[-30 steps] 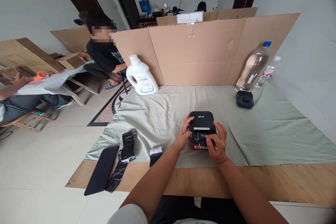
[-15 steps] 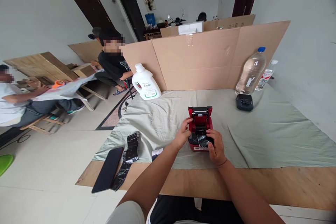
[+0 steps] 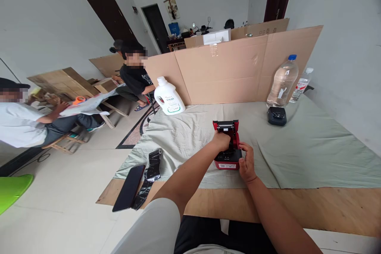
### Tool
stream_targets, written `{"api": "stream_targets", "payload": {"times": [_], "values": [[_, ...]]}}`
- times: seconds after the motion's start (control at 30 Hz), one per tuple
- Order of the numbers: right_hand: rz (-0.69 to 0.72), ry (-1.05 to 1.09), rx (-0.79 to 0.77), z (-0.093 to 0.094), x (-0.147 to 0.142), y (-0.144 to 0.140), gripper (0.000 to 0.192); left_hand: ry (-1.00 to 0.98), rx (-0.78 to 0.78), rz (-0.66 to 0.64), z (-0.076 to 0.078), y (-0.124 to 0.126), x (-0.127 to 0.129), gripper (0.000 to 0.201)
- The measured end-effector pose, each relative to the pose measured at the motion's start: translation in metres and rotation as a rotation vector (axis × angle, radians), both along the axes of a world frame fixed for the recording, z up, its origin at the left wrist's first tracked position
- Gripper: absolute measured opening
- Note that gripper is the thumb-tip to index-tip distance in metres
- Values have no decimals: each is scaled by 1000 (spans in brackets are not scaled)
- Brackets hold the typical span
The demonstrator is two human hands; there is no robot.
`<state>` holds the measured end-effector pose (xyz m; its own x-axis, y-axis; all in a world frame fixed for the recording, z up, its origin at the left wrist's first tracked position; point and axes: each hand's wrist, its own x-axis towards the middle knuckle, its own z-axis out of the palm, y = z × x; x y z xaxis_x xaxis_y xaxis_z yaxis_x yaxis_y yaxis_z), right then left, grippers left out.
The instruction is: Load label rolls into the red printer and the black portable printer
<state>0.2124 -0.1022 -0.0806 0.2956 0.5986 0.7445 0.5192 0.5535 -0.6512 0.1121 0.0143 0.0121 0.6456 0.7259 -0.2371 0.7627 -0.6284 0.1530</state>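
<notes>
A small red and black label printer (image 3: 228, 163) stands on the cloth in front of me with its lid (image 3: 225, 125) raised. My left hand (image 3: 222, 141) reaches down into the open compartment, fingers curled. Its fingertips are hidden inside, and what they pinch cannot be made out. Against the printer's right side rests my right hand (image 3: 247, 163), thumb near the front corner and fingers along the side, gripping it. To the left lies a partly unrolled black label strip (image 3: 154, 164), next to a dark phone (image 3: 129, 187).
A white detergent bottle (image 3: 170, 97) stands back left before a cardboard screen (image 3: 220, 71). At the back right are a large water bottle (image 3: 282, 83), a smaller bottle (image 3: 301, 86) and a black device (image 3: 277, 116). People sit at a low table on the left.
My left hand has moved from the printer's left edge into its compartment. The black strip over the front no longer shows there. My right hand has shifted onto the printer's side.
</notes>
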Motion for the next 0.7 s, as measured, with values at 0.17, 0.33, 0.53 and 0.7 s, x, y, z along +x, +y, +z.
{"api": "stream_targets", "payload": {"times": [0.17, 0.33, 0.53, 0.7], "values": [[26, -47, -15, 1, -1, -1, 51, -166, -3, 60, 3, -4, -11, 29], [20, -42, -27, -4, 0, -1, 50, -556, -416, 8, 23, -1, -53, 42], [21, -63, -35, -5, 0, 0, 46, -517, -825, 155, 59, 24, -166, 46], [-1, -69, -45, -7, 0, 2, 47, -184, -706, 462, 46, 32, -255, 43]]}}
